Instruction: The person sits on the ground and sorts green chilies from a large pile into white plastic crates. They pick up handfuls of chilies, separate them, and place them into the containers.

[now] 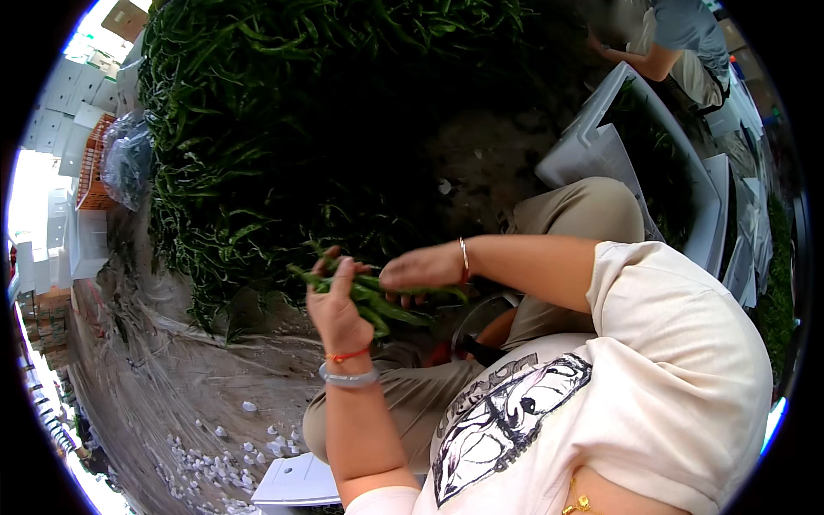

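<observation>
My left hand, with a red string and a pale bangle at the wrist, holds several long green chili peppers between thumb and fingers. My right hand, a bangle on its wrist and slightly blurred, lies over the peppers' right part with its fingers pointing left; whether it grips any is unclear. Both hands are above my crossed legs, at the near edge of a large heap of green chili peppers. Deep shadow hides the heap's middle.
On the right stands a translucent plastic bin with peppers inside; a co-worker is beyond it. An orange crate and white boxes stand at left. White foam bits and a white foam box lie near my left knee.
</observation>
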